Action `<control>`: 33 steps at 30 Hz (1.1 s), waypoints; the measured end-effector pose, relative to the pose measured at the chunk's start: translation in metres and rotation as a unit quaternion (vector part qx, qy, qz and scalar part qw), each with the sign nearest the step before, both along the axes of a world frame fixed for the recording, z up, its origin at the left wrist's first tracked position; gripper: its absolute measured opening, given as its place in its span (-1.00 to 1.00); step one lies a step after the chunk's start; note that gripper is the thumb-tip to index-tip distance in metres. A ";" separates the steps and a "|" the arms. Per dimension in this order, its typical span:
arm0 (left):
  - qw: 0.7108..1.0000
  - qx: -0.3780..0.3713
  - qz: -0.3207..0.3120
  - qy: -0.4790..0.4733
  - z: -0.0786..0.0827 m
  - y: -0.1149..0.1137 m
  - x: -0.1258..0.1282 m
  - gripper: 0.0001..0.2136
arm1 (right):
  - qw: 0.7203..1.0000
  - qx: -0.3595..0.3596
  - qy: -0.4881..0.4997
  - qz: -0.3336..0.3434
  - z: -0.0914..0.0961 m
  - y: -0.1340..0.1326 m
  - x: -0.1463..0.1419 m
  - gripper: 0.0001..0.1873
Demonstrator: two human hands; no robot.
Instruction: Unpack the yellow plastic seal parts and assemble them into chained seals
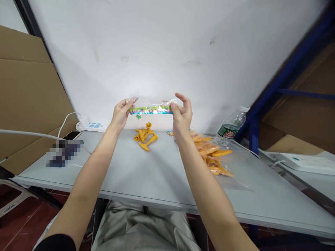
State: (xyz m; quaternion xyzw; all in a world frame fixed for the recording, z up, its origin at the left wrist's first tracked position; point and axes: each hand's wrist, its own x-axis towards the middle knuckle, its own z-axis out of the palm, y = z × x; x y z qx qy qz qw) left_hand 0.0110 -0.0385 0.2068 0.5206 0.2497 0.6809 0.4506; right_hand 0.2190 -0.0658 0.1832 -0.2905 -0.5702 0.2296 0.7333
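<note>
Stretched between my two hands, above the table, is a clear plastic bag (151, 110) with a colourful printed strip along it. My left hand (121, 113) pinches its left end. At the right end, my right hand (182, 116) grips it between thumb and fingers, with the index finger raised. Below and a little behind, a small pile of yellow plastic pieces (148, 137), some with round cup ends, lies on the grey table (146, 174). Partly behind my right forearm are clear bags of similar yellow pieces (213, 153).
A plastic bottle (232, 123) stands at the back right beside a blue metal frame (253, 136). At the back left are a power strip (95, 126), a phone (72, 135) and a white cable. Cardboard (28, 90) stands at the left; a white wall (167, 52) closes the back.
</note>
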 end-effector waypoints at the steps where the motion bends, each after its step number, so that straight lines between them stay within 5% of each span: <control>1: 1.000 -0.001 -0.018 -0.002 -0.008 -0.002 -0.002 -0.75 | 1.000 -0.002 -0.003 -0.002 -0.007 -0.006 0.000 -0.49; 8: 0.975 -0.217 -0.041 -0.022 -0.102 0.007 -0.006 -0.64 | 0.982 -0.187 0.037 0.015 -0.090 -0.005 0.002 -0.39; 12: 0.966 -0.241 -0.090 0.014 -0.138 0.001 -0.007 -0.60 | 0.915 -0.354 0.125 0.144 -0.116 -0.001 0.010 -0.56; 15: 0.952 -0.244 -0.166 0.085 -0.147 -0.007 -0.011 -0.57 | 0.880 -0.414 0.137 0.187 -0.119 -0.005 0.012 -0.69; 19: 0.939 -0.260 -0.189 0.124 -0.148 -0.010 -0.011 -0.57 | 0.898 -0.398 0.147 0.115 -0.119 -0.008 0.009 -0.87; 28: 0.971 -0.175 -0.007 0.160 -0.159 -0.006 -0.002 -0.50 | 0.911 -0.376 0.143 0.094 -0.126 -0.003 0.006 -0.86; 33: 0.971 -0.180 -0.008 0.154 -0.154 -0.010 0.003 -0.58 | 0.925 -0.368 0.097 -0.008 -0.130 -0.003 0.004 -0.84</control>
